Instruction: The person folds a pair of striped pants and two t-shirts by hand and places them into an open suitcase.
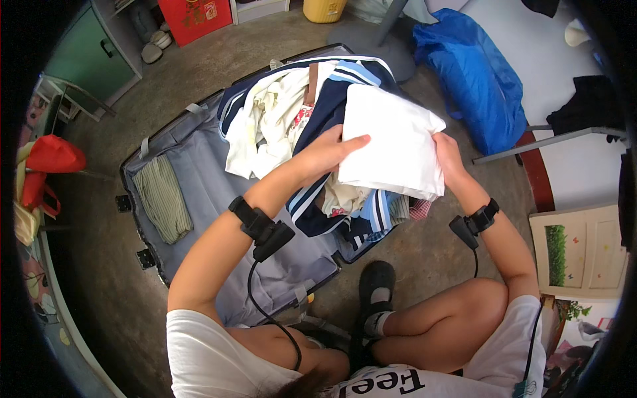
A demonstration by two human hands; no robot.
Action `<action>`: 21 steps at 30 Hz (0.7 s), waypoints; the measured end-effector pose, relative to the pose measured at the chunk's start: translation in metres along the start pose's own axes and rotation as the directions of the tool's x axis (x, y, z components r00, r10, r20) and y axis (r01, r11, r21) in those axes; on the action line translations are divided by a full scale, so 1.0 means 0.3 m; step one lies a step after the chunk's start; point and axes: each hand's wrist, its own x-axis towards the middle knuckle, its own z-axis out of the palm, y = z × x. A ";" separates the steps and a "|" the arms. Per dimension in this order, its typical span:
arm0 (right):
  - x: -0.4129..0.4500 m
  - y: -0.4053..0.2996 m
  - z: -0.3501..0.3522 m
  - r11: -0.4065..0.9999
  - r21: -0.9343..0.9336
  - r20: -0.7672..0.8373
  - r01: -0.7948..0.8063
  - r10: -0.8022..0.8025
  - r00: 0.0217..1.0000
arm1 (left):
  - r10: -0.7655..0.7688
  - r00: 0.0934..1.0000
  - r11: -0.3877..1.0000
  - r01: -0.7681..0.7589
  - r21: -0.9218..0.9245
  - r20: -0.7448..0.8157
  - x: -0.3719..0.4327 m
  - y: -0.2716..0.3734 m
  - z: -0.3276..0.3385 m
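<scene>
A folded white garment [390, 142] is held flat between my two hands, above a heap of clothes. My left hand [331, 151] grips its left edge, with the thumb on top. At the right edge, my right hand [450, 156] has hold of it. Under and beside it, navy clothing with striped trim [318, 214] and crumpled cream clothing [271, 124] fill one half of an open suitcase [293, 273] with a grey lining. A folded striped garment [163, 199] lies at the left end of the other half.
A blue bag [470, 79] stands on the floor at the upper right, beside a grey metal bar [552, 142]. The round base of a stand [363, 47] is behind the suitcase. My shoe [376, 283] rests close to the suitcase's near edge. A green cabinet [89, 59] stands far left.
</scene>
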 end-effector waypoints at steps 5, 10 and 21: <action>-0.036 -0.075 0.026 0.982 -0.045 -0.110 0.185 -0.189 0.976 | 0.181 0.983 0.982 -0.180 -0.058 0.003 -0.024 -0.023 0.039; -0.034 -0.193 0.034 0.899 -0.123 -0.085 0.419 -0.430 0.899 | 0.382 0.924 0.923 -0.383 -0.041 -0.028 -0.070 0.027 0.005; 0.088 -0.148 0.261 0.838 -0.344 0.209 0.424 -0.371 0.905 | 0.131 0.955 0.979 -0.166 -0.115 -0.265 -0.190 0.016 -0.169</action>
